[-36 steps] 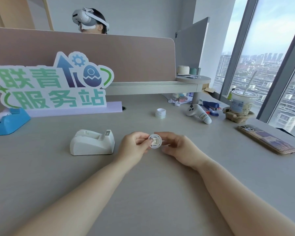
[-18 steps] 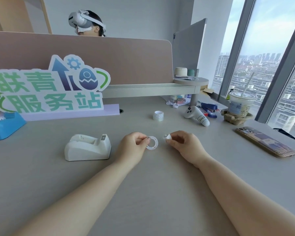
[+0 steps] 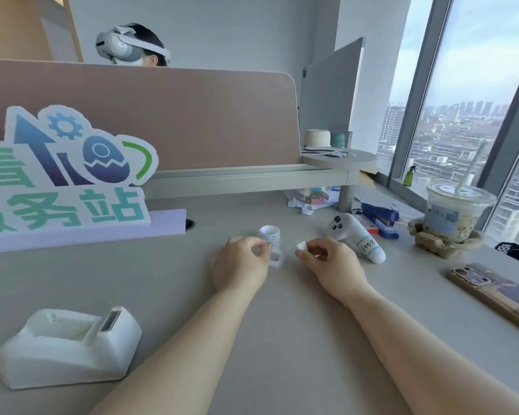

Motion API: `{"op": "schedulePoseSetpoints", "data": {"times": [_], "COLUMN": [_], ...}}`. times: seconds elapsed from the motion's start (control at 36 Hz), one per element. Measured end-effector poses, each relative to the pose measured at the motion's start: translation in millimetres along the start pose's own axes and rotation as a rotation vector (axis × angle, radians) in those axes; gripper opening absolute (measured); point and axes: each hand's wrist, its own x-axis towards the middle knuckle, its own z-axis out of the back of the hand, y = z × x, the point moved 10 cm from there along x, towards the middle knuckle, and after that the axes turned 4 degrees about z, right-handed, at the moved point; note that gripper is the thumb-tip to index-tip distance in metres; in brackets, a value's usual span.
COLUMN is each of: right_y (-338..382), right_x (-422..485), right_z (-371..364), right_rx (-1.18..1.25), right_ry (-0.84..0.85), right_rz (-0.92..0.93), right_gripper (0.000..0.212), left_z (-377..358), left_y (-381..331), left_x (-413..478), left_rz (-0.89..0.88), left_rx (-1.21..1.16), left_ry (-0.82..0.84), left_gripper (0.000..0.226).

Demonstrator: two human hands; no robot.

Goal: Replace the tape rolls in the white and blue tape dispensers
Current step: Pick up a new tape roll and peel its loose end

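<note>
Tape ring (image 3: 277, 259), clear and thin, looks light and crushable, so I pinch its rim softly in my left hand (image 3: 240, 265). Right hand (image 3: 331, 260) pinches the white hub (image 3: 301, 245), just beside the ring, not touching. Fresh roll (image 3: 270, 233) stands on the worktop (image 3: 288, 339) just behind my left hand; white dispenser (image 3: 69, 345) sits well apart, near-left.
</note>
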Motion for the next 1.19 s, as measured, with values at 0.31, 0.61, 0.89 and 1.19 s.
{"op": "schedulePoseSetpoints", "data": {"times": [0.31, 0.61, 0.89, 1.19], "right_y": [-2, -1, -4, -8], "right_x": [3, 2, 2, 4], "right_z": [4, 1, -1, -3], "right_rx": [0.090, 0.106, 0.108, 0.116], "right_ry": [-0.025, -0.007, 0.016, 0.010], "right_rz": [0.001, 0.007, 0.004, 0.000], "right_gripper": [0.016, 0.016, 0.016, 0.019], "left_z": [-20, 11, -2, -35], "left_y": [-8, -6, 18, -14], "left_x": [38, 39, 45, 50], "left_rz": [0.000, 0.005, 0.140, -0.093], "left_rx": [0.054, -0.062, 0.254, 0.371], "left_ry": [0.074, -0.087, -0.019, 0.029], "left_gripper": [0.071, 0.025, 0.053, 0.056]}}
